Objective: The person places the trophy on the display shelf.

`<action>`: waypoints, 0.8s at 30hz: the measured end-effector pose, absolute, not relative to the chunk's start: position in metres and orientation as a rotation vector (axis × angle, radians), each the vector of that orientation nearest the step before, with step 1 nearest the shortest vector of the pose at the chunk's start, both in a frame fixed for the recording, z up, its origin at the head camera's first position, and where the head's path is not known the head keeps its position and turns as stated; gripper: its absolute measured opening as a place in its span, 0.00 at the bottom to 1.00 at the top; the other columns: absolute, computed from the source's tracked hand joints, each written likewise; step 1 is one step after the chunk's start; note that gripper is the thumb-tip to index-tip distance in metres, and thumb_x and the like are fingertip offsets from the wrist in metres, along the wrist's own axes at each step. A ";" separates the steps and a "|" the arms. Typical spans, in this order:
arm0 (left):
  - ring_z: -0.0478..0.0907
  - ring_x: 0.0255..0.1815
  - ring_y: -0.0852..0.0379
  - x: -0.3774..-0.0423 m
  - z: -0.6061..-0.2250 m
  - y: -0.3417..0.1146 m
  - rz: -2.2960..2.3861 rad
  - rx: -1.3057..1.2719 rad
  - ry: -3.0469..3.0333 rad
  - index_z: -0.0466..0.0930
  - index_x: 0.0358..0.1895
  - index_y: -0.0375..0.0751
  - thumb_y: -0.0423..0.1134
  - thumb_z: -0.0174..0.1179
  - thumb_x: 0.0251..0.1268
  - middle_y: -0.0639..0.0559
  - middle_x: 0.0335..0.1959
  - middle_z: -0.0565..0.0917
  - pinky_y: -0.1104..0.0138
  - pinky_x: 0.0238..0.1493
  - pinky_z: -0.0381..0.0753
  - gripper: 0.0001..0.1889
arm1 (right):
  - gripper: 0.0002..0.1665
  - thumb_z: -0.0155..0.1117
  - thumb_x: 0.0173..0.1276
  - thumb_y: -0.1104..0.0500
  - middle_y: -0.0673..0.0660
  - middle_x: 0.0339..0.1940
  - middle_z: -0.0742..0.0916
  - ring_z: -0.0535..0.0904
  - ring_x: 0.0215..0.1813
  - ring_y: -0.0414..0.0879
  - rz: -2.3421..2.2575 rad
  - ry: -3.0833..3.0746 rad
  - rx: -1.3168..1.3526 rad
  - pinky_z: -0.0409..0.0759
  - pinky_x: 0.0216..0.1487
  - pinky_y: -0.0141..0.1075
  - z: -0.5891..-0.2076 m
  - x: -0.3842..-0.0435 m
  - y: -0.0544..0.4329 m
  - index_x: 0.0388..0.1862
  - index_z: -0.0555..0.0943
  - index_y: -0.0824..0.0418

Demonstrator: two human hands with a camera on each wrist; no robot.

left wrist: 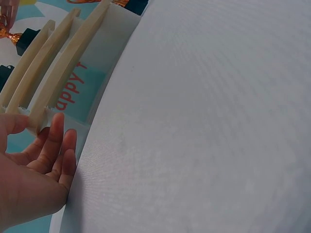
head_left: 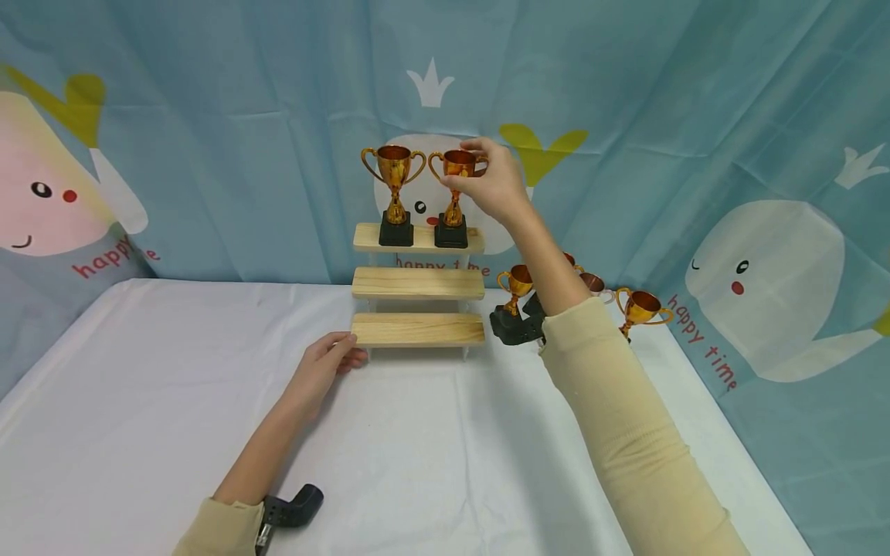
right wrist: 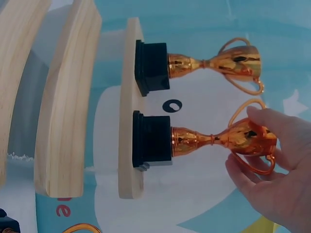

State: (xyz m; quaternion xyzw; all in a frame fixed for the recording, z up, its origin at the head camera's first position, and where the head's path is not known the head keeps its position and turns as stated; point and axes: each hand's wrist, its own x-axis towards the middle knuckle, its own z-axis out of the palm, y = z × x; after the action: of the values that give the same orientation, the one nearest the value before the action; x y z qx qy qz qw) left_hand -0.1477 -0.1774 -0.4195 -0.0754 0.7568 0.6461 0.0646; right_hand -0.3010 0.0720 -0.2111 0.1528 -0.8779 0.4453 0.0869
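Note:
A small gold trophy (head_left: 453, 210) with a black base stands upright on the right part of the top tier of a three-tier wooden display stand (head_left: 417, 284). My right hand (head_left: 499, 184) grips its cup, thumb on the near side and fingers behind, as the right wrist view shows. Beside it on the left, a second gold trophy (head_left: 394, 171) stands upright on the same tier. My left hand (head_left: 321, 369) pinches the left end of the bottom tier, its thumb (left wrist: 16, 123) at the wood's edge and its other fingers below.
Several more gold trophies stand right of the stand, partly hidden by my right forearm; one trophy (head_left: 641, 307) shows farthest right. A white cloth (head_left: 174, 401) covers the table. Behind it hangs a blue printed curtain (head_left: 264, 139). Black wrist mounts (head_left: 295, 507) sit on both arms.

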 end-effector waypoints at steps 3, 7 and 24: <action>0.80 0.43 0.66 -0.148 -0.419 -0.177 1.949 -0.240 2.283 0.71 0.69 0.27 0.43 0.48 0.88 0.54 0.42 0.87 0.75 0.50 0.77 0.22 | 0.39 0.74 0.72 0.55 0.59 0.75 0.76 0.77 0.65 0.55 1.346 -2.611 0.465 0.80 0.59 0.43 -0.211 -0.300 0.076 0.78 0.71 0.59; 0.80 0.43 0.66 -0.149 -0.419 -0.177 1.949 -0.244 2.285 0.70 0.69 0.27 0.43 0.47 0.88 0.56 0.40 0.86 0.75 0.50 0.77 0.22 | 0.41 0.75 0.72 0.56 0.61 0.76 0.75 0.76 0.65 0.56 1.387 -2.596 0.461 0.78 0.59 0.44 -0.211 -0.298 0.082 0.79 0.70 0.59; 0.80 0.42 0.67 -0.148 -0.418 -0.177 1.953 -0.240 2.285 0.71 0.68 0.27 0.43 0.48 0.88 0.56 0.40 0.86 0.74 0.49 0.77 0.22 | 0.42 0.74 0.72 0.57 0.62 0.72 0.78 0.80 0.67 0.57 1.467 -2.489 0.374 0.81 0.64 0.47 -0.225 -0.279 0.110 0.81 0.68 0.58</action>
State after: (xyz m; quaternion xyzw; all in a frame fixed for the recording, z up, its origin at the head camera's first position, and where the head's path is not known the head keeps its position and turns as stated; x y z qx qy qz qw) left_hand -0.1479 -0.1770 -0.4181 -0.0795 0.7562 0.6464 0.0633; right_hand -0.2791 0.1099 -0.2250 0.1276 -0.8488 0.5004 0.1139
